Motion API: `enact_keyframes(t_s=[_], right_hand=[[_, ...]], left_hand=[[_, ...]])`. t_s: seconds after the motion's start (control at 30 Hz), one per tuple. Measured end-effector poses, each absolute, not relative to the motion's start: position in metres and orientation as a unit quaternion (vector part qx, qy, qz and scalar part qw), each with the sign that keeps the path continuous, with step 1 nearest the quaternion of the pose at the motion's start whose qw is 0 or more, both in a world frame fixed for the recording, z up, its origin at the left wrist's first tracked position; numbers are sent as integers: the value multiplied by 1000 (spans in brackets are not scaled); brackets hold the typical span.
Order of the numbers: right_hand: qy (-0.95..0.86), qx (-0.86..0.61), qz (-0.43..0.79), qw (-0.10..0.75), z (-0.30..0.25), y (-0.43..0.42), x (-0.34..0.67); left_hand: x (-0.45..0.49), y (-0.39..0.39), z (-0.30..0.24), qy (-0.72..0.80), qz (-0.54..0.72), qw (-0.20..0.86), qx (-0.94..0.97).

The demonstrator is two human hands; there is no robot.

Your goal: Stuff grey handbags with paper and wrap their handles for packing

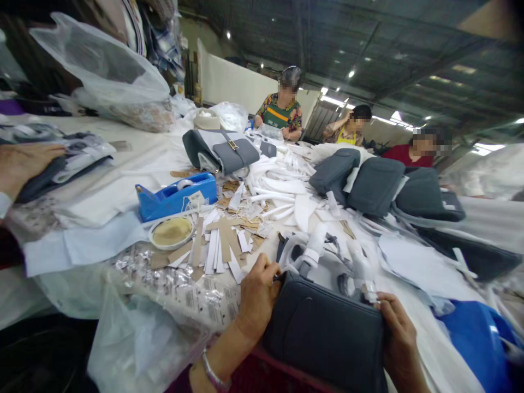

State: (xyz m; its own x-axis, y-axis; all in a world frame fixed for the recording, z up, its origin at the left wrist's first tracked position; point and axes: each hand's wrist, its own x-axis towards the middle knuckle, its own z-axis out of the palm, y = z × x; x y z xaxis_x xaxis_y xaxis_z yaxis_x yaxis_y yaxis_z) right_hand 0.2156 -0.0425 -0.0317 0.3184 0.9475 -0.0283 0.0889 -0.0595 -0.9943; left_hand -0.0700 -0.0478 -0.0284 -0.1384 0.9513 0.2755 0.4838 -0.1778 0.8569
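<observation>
A dark blue-grey handbag stands at the table's near edge, directly before me. At its upper left corner, my left hand is closed with the fingers pinching the edge. My right hand grips the upper right side, thumb and fingers near the top rim. The bag's handles rise behind its top edge, wrapped in white padding and clear plastic. Just left of the bag lie loose strips of brown and white card.
A blue tape dispenser and a round dish of yellowish material sit left of centre. More dark handbags lie on the right, another farther back. A co-worker's hand rests on a bag at left. Several people work across the table.
</observation>
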Motion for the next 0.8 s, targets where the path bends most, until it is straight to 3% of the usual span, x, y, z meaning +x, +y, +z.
enact_keyframes(t_s=[0.17, 0.47, 0.6, 0.8], right_hand=[[-428, -597, 401, 547, -31, -42, 215], [-427, -595, 416, 539, -38, -40, 224], [-422, -599, 423, 532, -35, -41, 222], [-435, -596, 408, 537, -36, -42, 224]], left_hand=[[-64, -41, -24, 473, 545, 316, 617], [-62, -59, -23, 323, 537, 681, 379], [-64, -67, -26, 315, 559, 664, 384], [-58, -64, -38, 448, 504, 645, 359]])
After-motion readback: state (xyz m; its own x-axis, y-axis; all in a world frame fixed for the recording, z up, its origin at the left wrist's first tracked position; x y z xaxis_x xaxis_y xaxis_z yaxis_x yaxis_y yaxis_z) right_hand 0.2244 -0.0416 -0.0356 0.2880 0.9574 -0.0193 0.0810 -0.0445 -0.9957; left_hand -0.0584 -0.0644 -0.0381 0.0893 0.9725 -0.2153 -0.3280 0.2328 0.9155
